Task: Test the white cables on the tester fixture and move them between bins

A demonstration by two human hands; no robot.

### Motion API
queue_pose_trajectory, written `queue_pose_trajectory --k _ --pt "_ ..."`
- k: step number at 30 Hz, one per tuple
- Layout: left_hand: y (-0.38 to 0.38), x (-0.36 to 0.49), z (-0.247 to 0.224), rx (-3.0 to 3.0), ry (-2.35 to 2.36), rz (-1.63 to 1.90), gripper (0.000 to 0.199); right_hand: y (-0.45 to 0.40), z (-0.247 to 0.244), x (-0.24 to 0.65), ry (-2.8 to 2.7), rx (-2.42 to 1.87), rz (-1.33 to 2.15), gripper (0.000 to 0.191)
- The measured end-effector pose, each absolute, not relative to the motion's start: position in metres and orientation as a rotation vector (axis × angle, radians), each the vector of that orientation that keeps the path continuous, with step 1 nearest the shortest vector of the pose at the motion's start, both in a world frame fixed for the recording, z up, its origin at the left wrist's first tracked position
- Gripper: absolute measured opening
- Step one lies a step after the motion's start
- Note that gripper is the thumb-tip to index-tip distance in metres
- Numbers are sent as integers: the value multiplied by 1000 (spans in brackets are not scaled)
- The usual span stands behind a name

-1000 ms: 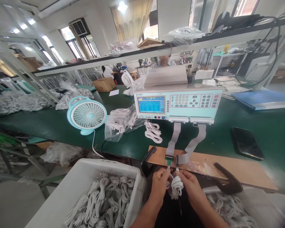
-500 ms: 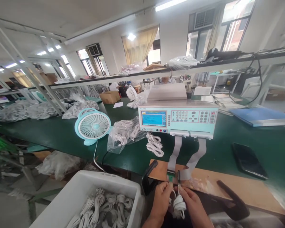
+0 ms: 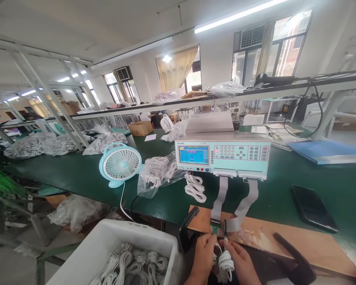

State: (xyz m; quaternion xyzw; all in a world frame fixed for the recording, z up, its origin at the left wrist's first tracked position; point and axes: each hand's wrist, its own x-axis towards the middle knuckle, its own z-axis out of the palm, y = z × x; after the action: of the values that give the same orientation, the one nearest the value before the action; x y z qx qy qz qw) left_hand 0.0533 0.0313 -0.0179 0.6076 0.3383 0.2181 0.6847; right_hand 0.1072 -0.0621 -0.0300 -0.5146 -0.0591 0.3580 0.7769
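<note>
My left hand [image 3: 204, 253] pinches one end of a bundled white cable [image 3: 226, 262] at the small green circuit board [image 3: 214, 228] on the front edge of a wooden board [image 3: 264, 233]. Closed on the cable's other end, my right hand [image 3: 241, 259] is beside it, at the black connector of a grey ribbon cable [image 3: 245, 208]. The coiled part of the cable hangs between both hands. Fingers cover the plug tips, so how far they sit in the sockets is hidden. Two ribbon cables run up to a tester [image 3: 222, 156] with a lit blue screen.
A white bin [image 3: 106, 233] of bundled cables stands at lower left. On the green table are a turquoise fan [image 3: 121, 164], a bag of cables [image 3: 156, 174], a loose cable bundle [image 3: 195, 188] and a phone [image 3: 314, 208]. Black clamps [image 3: 187, 229] flank my hands.
The tester's screen now shows large pinkish characters, and a red light glows beside its keypad. My view has tilted up slightly. Both hands keep their grip at the same spot.
</note>
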Motion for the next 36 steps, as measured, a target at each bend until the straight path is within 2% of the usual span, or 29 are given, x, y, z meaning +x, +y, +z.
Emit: queue_pose_trajectory --k 17,20,24,29,33,36 --pt "29 48 -18 1383 733 443 45 -69 -30 94 -168 -1222 698 45" --pt "30 49 -19 1407 761 402 45 -79 -24 82 -223 -1271 666 41" --pt "32 50 -22 1347 779 377 46 -96 -10 77 -404 -1328 671 25" --pt "30 47 -15 1265 773 331 45 -106 2 90 -755 -1431 611 24" --pt "27 45 -12 1244 767 366 41 -98 1 102 -572 -1447 662 25" --pt "26 45 -12 1257 778 385 40 -87 -6 107 -365 -1429 648 35"
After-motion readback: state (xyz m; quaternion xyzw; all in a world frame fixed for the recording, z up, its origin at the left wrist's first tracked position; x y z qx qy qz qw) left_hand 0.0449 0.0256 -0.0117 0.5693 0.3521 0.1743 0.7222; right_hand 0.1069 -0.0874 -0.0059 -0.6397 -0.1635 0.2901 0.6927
